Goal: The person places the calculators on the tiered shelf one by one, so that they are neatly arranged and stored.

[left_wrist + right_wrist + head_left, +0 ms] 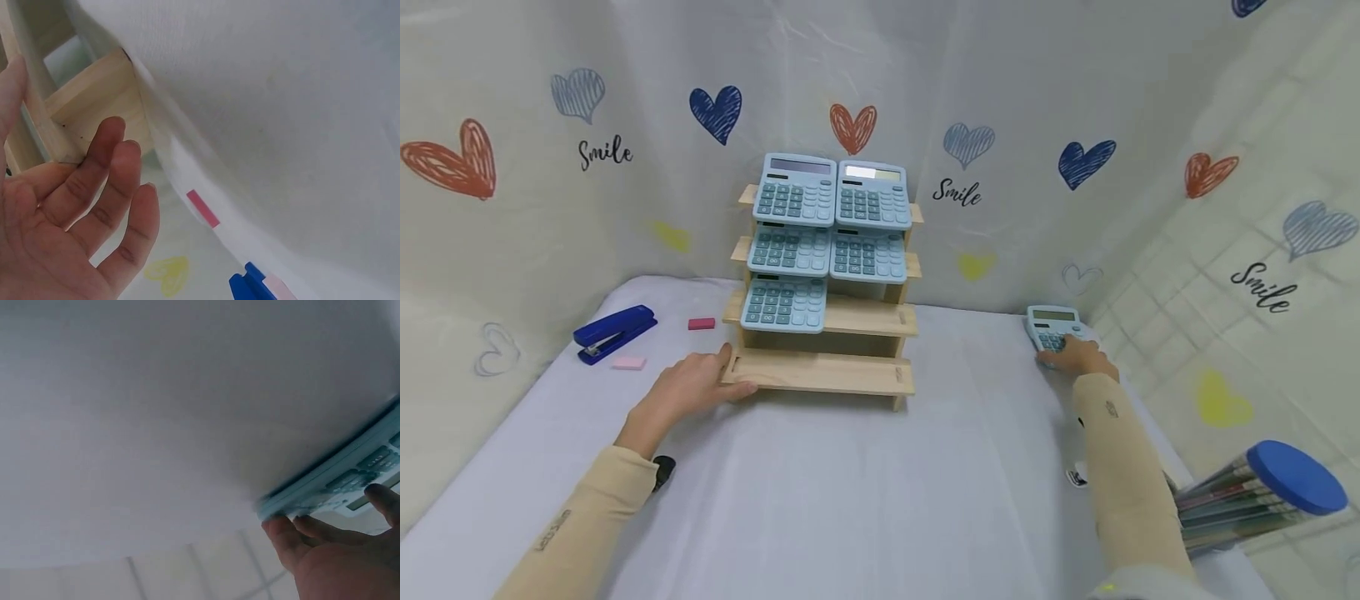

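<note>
At the left end of a stepped wooden rack (820, 372), my left hand (691, 385) holds the lowest shelf, thumb along its front edge. The left wrist view shows that hand (81, 219) with its other fingers bent beside the rack's side (103, 94). Far to the right, my right hand (1078, 358) grips a light blue calculator (1052, 317) by its near end. In the right wrist view, fingers (284, 540) meet the calculator's edge (312, 487) and one digit lies over the keys. Several matching calculators (797, 190) lean on the upper shelves; the third holds one calculator (784, 305) at its left.
A blue stapler (615, 333), a red eraser-like block (702, 323) and a pink one (628, 363) lie left of the rack. A blue-lidded container of pencils (1255, 500) is at the right, beyond my sleeve. A patterned curtain (910, 75) hangs behind the white table (880, 500).
</note>
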`<state>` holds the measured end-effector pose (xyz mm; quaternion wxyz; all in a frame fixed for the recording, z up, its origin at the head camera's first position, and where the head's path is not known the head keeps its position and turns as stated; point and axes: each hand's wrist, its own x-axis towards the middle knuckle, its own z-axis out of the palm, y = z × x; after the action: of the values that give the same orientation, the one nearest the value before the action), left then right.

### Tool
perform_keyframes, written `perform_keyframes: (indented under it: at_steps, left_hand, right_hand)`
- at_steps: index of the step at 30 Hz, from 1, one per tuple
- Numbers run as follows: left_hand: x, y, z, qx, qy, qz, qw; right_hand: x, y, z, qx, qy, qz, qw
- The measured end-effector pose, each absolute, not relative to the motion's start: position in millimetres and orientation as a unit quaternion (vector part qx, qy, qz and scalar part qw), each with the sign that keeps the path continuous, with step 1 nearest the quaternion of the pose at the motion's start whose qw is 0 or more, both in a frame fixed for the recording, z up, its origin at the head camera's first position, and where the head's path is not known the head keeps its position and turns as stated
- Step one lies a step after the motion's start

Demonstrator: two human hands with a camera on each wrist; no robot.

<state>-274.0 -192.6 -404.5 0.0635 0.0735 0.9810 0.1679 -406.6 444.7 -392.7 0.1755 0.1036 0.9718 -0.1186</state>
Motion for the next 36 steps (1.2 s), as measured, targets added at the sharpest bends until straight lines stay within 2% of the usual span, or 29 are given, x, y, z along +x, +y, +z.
perform_keyframes:
  at_steps: [5,11,20,27,36]
  left_hand:
    - [-273.7,-187.6,-404.4,0.088,0.98,0.165,0.064]
    - [-273.7,-185.8,-400.9,0.087,0.981,0.162,0.058]
    - [-269.8,-188.9,-398.3,0.087,0.981,0.16,0.06]
    - [-270.3,-195.2,-392.6,0.093,0.982,0.158,0.043]
    - [-274.1,-193.1,-400.8,0.099,0.979,0.172,0.055]
  right_hand:
    - [-393.4,449.6,-402.0,0.134,0.97,-0.129,0.158]
    - [-390.6,442.0,-395.4,0.139,0.969,-0.13,0.156]
    - [-387.2,414.3,-378.6,0.079,0.974,-0.121,0.172]
    - [-367.4,375.5,-360.5,0.006,0.988,-0.113,0.102]
    - [-314.4,326.4,-335.1,-0.054,0.994,-0.088,0.035]
